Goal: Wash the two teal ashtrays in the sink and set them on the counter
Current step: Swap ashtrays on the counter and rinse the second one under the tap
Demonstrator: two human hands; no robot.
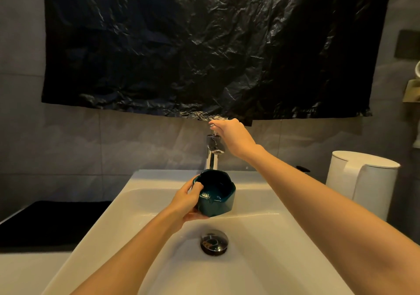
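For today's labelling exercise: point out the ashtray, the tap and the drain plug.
ashtray [218, 201], head view, front outer wall.
tap [212, 161], head view, chrome body.
drain plug [214, 241], head view, middle of cap.

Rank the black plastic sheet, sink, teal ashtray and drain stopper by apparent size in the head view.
Largest to smallest:
1. black plastic sheet
2. sink, partly cut off by the frame
3. teal ashtray
4. drain stopper

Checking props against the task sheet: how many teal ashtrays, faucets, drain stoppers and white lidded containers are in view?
teal ashtray: 1
faucet: 1
drain stopper: 1
white lidded container: 1
Total: 4
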